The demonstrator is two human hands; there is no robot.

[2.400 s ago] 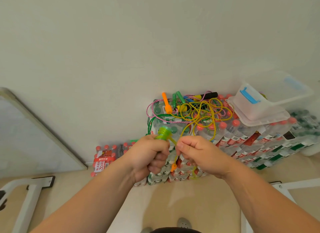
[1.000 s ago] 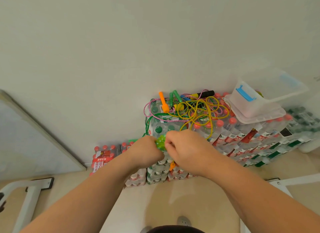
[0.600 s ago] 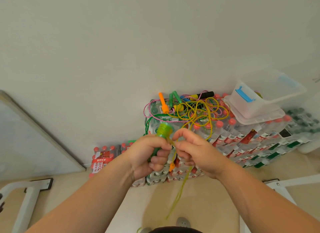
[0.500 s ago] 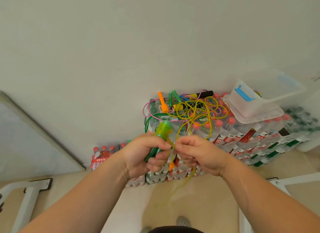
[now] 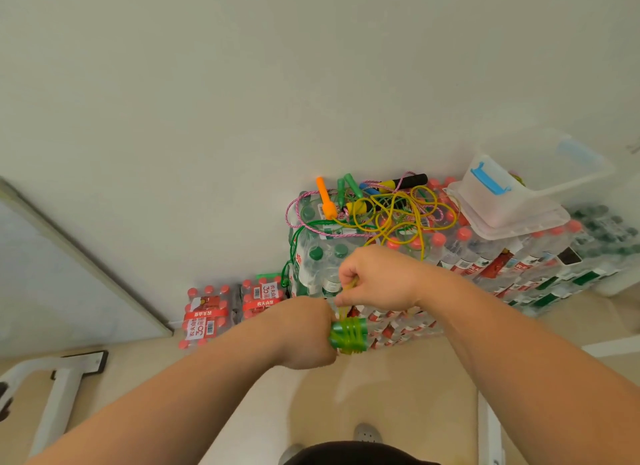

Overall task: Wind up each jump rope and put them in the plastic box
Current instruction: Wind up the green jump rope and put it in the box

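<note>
My left hand grips the green jump rope handles, which stick out to the right of my fist with yellow-green cord wound round them. My right hand is just above and pinches the yellow-green cord that runs down to the handles. Behind them a tangle of jump ropes in yellow, green, pink and orange lies on top of stacked bottle packs. The clear plastic box with a blue latch stands to the right of the tangle on its lid.
Stacked packs of water bottles line the white wall, with two lower red-capped packs on the floor at the left. A white metal frame stands at the lower left. My shoe shows on the beige floor.
My left hand has turned the green handles from pointing up to pointing right and lower. My right hand has risen above them with the cord, and more cord is wound on the handles.
</note>
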